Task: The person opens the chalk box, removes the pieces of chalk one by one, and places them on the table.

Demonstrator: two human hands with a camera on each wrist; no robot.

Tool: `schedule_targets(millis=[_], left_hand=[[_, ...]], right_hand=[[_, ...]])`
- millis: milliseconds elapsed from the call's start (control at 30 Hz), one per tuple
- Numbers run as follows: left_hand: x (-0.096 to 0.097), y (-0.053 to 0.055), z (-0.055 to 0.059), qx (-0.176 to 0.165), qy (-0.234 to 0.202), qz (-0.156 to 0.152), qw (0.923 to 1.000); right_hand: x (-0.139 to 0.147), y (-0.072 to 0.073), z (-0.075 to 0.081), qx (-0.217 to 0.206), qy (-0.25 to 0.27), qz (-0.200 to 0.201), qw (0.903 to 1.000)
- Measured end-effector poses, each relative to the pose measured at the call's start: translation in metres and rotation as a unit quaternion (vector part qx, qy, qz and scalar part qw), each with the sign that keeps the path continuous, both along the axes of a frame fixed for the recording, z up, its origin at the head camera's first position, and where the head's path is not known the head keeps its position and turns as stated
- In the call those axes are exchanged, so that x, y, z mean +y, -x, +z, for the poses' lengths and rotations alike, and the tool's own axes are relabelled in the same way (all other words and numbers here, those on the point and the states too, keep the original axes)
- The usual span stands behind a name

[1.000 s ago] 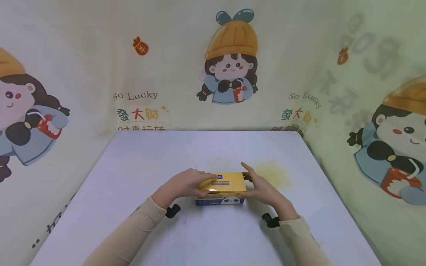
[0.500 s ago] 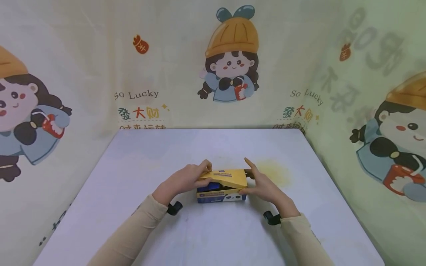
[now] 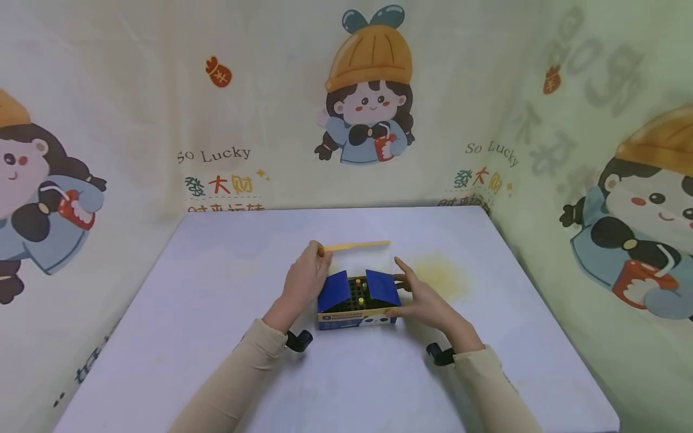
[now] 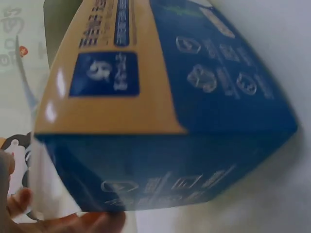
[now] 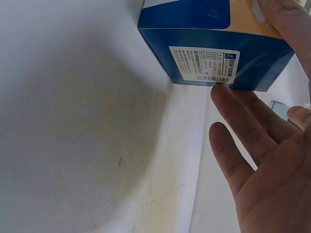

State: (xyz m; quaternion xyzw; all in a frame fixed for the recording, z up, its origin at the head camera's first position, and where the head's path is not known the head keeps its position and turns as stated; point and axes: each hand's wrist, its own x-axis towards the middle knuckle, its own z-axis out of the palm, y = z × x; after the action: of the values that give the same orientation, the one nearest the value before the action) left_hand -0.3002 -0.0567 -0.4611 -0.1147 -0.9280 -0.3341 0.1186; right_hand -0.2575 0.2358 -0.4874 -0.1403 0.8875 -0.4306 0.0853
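Note:
A yellow-and-blue cardboard box (image 3: pixel 340 322) rests on the white table, its top raised. Two blue inner flaps (image 3: pixel 334 291) tilt up at either side of a dark grid inside. Small pieces with yellow and orange tops (image 3: pixel 361 301) stand in that grid. At the back, my left hand (image 3: pixel 305 273) pinches the yellow lid (image 3: pixel 360 245) near its left corner, and the lid appears edge-on. My right hand (image 3: pixel 428 304) grips the box's right end, thumb at the front and fingers behind. A white barcode label (image 5: pixel 206 64) shows on that end in the right wrist view.
The white table (image 3: pixel 243 240) reaches back to a cloth backdrop (image 3: pixel 292 108) printed with cartoon figures and lettering. A faint yellow patch (image 3: pixel 441 276) marks the table right of the box. Dark wrist cameras (image 3: pixel 300 341) sit on both wrists.
The lid has swung up and back with my left hand, showing the blue flaps and the grid inside. My right hand has stayed on the box's right end.

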Motion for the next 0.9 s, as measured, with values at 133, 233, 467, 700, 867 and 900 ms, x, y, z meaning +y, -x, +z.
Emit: schedule_targets(millis=[133, 233, 467, 700, 867, 900], left_hand=[[0.001, -0.003, -0.007, -0.074, -0.002, 0.008, 0.9972], [0.0, -0.006, -0.014, -0.122, -0.016, 0.001, 0.9924], [-0.004, -0.02, -0.031, -0.173, -0.072, -0.06, 0.9804], [0.002, -0.041, -0.031, -0.117, -0.056, -0.077, 0.9886], [0.002, -0.044, -0.022, 0.019, 0.01, -0.065, 0.9977], [0.001, -0.044, -0.019, 0.046, 0.011, -0.066, 0.9967]], right_hand=[[0.0, -0.002, -0.002, 0.0, -0.003, 0.004, 1.0], [0.001, -0.002, -0.003, -0.001, -0.005, 0.004, 1.0], [-0.001, -0.002, -0.005, 0.014, -0.007, 0.008, 0.9998], [-0.009, -0.005, -0.003, 0.084, -0.026, 0.006, 0.9961], [-0.013, -0.006, 0.005, 0.187, -0.038, -0.01, 0.9816], [-0.013, -0.006, 0.007, 0.204, -0.033, -0.013, 0.9783]])
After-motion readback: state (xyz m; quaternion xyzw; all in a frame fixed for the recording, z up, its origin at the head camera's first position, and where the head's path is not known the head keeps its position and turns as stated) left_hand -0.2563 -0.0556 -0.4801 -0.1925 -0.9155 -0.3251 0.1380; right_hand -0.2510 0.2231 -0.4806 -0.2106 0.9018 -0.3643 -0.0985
